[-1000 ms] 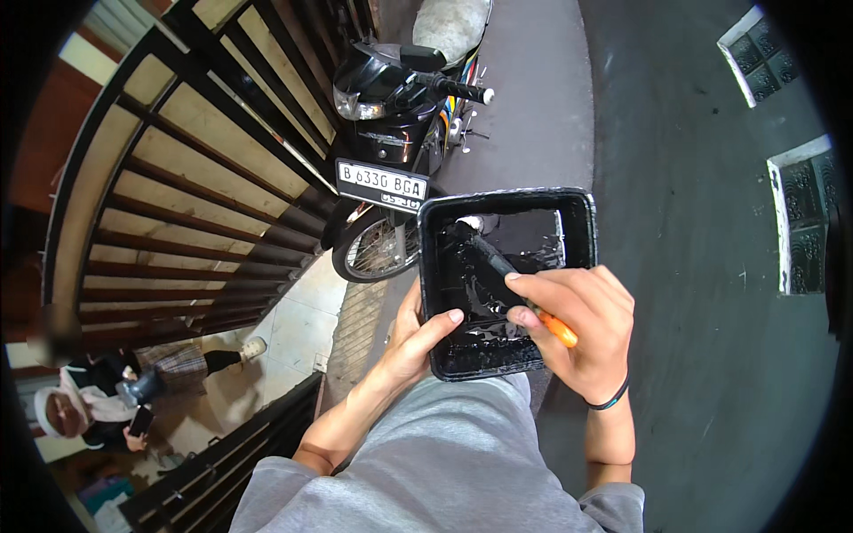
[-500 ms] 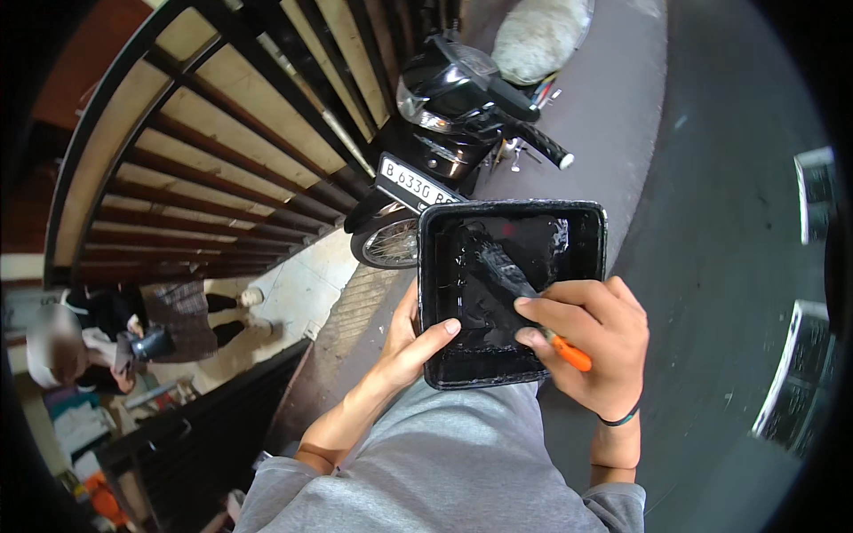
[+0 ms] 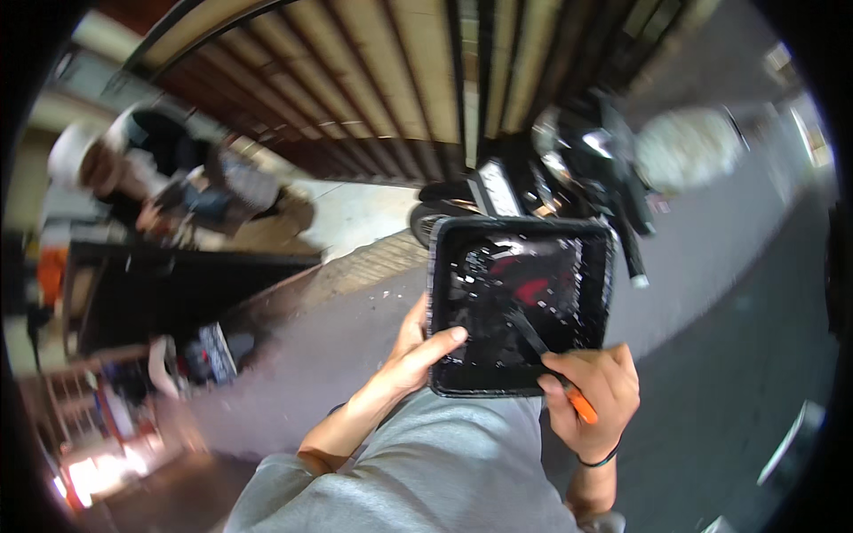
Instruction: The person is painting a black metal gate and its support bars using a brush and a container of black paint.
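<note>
Orange-handled brush (image 3: 582,406) between the right fingers (image 3: 586,369)

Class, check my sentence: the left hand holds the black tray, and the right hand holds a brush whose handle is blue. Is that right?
Not quite: the head view shows the visible part of the handle is orange, not blue. The left hand does hold the black tray, and the right hand the brush.

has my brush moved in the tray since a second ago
Yes: against the black tray, the brush has drawn back from near the far left corner, toward you and rightward, its tip now about mid-tray.
</note>
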`<state>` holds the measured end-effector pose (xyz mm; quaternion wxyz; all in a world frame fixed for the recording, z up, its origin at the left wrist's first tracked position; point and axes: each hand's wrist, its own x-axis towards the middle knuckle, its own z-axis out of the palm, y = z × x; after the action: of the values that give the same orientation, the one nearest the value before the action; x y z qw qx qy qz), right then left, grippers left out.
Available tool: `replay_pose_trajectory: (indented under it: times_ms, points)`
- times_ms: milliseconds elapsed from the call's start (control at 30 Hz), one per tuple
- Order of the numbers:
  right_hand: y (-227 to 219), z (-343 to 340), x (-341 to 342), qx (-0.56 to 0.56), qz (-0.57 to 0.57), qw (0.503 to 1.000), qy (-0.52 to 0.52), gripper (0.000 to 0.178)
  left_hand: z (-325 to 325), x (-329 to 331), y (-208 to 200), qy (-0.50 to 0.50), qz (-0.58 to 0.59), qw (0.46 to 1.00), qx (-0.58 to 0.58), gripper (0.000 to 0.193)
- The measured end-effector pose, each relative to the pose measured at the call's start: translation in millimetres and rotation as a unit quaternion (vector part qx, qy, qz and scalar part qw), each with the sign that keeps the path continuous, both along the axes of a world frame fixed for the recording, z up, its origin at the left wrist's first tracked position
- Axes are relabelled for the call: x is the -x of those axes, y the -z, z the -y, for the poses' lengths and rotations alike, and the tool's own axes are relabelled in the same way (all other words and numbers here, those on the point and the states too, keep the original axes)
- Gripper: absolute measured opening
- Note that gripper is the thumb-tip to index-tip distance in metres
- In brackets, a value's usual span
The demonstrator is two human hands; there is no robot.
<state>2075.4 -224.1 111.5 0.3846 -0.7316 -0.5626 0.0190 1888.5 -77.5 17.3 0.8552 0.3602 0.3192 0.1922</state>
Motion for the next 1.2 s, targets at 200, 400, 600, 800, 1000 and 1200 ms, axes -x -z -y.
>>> replay_pose_trajectory:
  times_ms: [200, 400, 600, 800, 1000, 1200]
  points:
    - [36.8, -3.5, -1.8, -0.095, -0.040, 0.994, -0.033, 0.021, 19.4, 21.0, -7.6, -0.165, 0.030, 0.986, 0.009, 0.070]
    - [21.8, -55.0, 11.2, -0.148, 0.098, 0.958, -0.224, 0.030, 33.3, 53.8, 5.8, -0.289, 0.055, 0.956, -0.015, 0.070]
    - [19.1, -78.9, 26.0, -0.043, 0.073, 0.943, -0.323, 0.031, 23.6, 72.1, -9.6, -0.369, 0.052, 0.928, -0.025, 0.068]
    - [10.4, -100.5, 37.0, -0.058, 0.158, 0.936, -0.309, 0.038, 5.1, 78.2, -17.2, -0.384, 0.053, 0.921, -0.042, 0.066]
    - [24.6, -90.7, -1.7, -0.033, 0.131, 0.945, -0.297, 0.090, 3.8, 57.7, -22.2, -0.389, 0.039, 0.920, -0.026, 0.059]
    - [51.4, -74.0, -49.1, -0.215, -0.129, 0.944, -0.214, 0.108, 12.4, 16.3, -21.4, -0.419, 0.053, 0.906, -0.011, 0.055]
